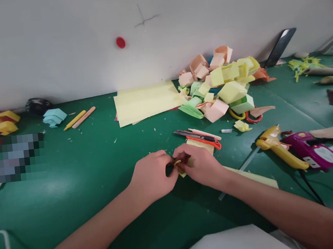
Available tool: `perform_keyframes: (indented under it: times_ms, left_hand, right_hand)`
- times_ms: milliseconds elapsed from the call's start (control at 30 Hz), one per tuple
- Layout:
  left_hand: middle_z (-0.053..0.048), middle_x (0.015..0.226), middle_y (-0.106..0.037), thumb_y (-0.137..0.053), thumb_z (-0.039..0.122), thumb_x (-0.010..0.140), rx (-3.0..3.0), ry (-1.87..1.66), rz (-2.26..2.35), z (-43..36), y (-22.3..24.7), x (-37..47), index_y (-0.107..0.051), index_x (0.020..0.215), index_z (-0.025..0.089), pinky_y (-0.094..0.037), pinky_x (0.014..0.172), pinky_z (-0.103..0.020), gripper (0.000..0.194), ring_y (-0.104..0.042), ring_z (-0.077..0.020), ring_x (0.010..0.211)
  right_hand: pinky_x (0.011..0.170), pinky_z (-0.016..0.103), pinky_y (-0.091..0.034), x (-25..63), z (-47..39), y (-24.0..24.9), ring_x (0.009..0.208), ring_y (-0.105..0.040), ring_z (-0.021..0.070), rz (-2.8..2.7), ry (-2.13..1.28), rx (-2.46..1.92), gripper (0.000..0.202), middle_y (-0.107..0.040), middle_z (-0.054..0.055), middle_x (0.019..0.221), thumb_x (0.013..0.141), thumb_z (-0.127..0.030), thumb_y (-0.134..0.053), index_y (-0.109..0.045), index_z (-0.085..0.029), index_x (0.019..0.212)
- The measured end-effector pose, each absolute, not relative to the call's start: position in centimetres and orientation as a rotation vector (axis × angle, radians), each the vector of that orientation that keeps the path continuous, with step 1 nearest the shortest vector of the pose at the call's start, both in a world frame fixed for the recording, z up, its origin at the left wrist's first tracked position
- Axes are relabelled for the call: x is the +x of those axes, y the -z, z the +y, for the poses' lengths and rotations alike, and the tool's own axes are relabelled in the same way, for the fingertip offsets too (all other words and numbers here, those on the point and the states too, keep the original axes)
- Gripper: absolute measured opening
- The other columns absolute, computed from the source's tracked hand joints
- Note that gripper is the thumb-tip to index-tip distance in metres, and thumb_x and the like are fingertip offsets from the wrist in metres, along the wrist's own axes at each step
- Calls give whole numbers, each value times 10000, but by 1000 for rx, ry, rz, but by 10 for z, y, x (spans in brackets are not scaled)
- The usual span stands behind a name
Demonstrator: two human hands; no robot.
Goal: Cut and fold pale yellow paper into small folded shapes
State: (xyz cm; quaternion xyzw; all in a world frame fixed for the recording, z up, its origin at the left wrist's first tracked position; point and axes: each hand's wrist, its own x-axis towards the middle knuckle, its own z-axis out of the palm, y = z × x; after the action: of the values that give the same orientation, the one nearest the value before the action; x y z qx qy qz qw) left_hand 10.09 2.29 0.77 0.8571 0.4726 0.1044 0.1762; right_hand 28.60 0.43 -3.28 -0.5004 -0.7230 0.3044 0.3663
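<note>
On my feed the left hand [154, 175] and right hand [202, 164] are nearly closed, fingertips pinching one small yellow paper piece [182, 173] between them over the table [103, 147]. I count one cutter [197, 134] just beyond, one glue gun [278, 147] rightward, and one purple power strip [314, 152], its label unreadable.

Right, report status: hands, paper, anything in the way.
Left hand and right hand pinching small yellow paper piece. Paper mostly hidden. Cutter knife close, just beyond right hand.
</note>
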Motion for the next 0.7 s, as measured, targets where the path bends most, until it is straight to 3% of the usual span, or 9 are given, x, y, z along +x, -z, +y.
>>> perform_keyframes:
  times_ms: [167,367,567,700]
  left_hand:
    - [8,765,-646,-597,209,832,2450,-290,1418,24,-4,106,-625,695,215,-337,555,-281,140,-610,-173,726]
    - [-9,736,-635,-585,242,859,2756,-452,1274,21,3,103,-637,704,204,-370,603,-329,168,-571,-189,710]
    - [-13,808,-656,-608,253,854,2740,-383,1294,21,-2,104,-652,783,207,-376,594,-340,94,-570,-204,750]
    - [-16,737,-625,-604,215,847,2797,-411,1262,21,-2,104,-637,715,205,-367,590,-343,137,-548,-201,713]
  right_hand:
    - [663,302,-495,285,6,31,763,-608,187,-1932,-662,-1289,244,-695,8,828,759,-76,-649,-628,-231,946]
    - [806,377,-466,289,9,27,790,-599,206,-2065,-494,-1253,136,-699,32,812,763,-82,-657,-606,-209,764]
    - [817,403,-456,288,5,26,819,-570,236,-2147,-353,-1251,128,-691,67,836,759,-65,-604,-603,-193,757]
    - [845,406,-453,288,3,20,891,-582,250,-2164,-287,-1260,113,-705,66,930,762,-85,-629,-618,-195,784]
